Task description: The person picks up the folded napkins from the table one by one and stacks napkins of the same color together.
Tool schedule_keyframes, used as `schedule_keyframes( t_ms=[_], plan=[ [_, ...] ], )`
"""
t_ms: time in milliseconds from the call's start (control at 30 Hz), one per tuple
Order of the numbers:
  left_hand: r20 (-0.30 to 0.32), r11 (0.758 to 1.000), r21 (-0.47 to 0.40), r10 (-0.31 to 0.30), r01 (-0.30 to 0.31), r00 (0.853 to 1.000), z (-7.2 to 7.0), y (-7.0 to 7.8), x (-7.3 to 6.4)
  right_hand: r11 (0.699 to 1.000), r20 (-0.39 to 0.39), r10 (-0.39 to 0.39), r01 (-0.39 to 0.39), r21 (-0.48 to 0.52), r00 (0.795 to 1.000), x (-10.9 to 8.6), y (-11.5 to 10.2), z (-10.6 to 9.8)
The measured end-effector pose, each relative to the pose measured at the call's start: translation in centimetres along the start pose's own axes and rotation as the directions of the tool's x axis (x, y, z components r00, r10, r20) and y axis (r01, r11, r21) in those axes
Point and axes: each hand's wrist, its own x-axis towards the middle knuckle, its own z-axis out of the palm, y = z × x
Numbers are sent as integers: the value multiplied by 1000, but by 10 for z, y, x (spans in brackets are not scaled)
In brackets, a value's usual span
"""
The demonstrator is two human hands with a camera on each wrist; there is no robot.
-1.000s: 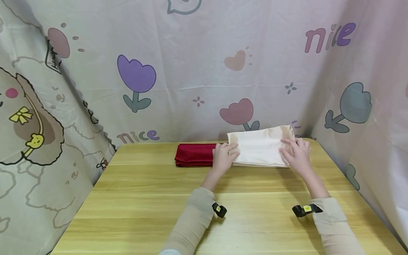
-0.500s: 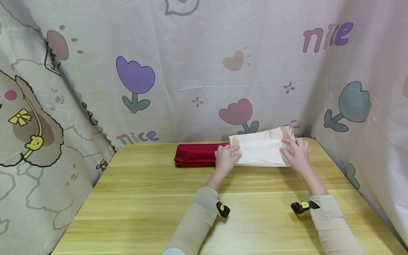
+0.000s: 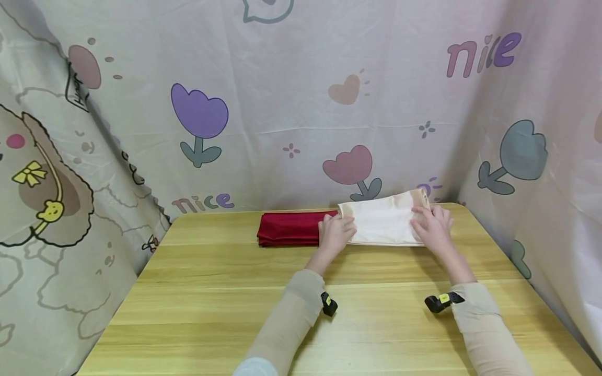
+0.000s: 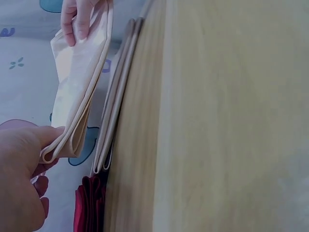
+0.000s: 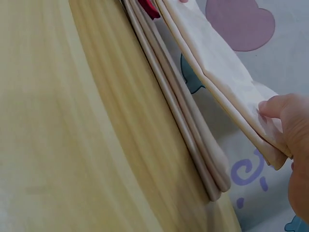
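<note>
A folded cream cloth is stretched between my two hands at the table's far edge. My left hand pinches its left end, thumb on top, as the left wrist view shows. At the other end my right hand pinches it between thumb and fingers. Both wrist views show this cloth raised above a second folded beige cloth, which lies on the table. A folded dark red cloth lies to the left, its right end hidden behind my left hand.
The wooden table reaches from the person towards a printed curtain hanging just behind its far edge. More curtain closes in the right side. A black wrist camera sits on each sleeve.
My left hand has shifted slightly right, and my right hand slightly left. The held cloth's far edge has dropped a little. The red cloth stays where it was.
</note>
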Motion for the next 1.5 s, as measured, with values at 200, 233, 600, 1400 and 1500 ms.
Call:
schedule_keyframes(
  t_ms=[200, 233, 600, 1400, 1500],
  plan=[
    [27, 999, 50, 4, -5, 1000, 4, 1, 4, 1000, 19, 11, -10, -8, 1000, 0, 5, 4],
    [30, 999, 53, 7, -8, 1000, 5, 1, 4, 1000, 22, 12, -12, -10, 1000, 0, 6, 4],
    [81, 994, 110, -6, -3, 997, 10, 1, 9, 999, 58, 13, -11, -35, 998, 4, 14, 14],
    [160, 983, 175, -82, 53, 984, 16, -5, 12, 997, 159, 53, -43, -63, 986, -1, 15, 20],
    [162, 981, 185, -83, 53, 983, 18, -6, 12, 997, 176, 62, -53, -60, 982, -2, 16, 20]
  ],
)
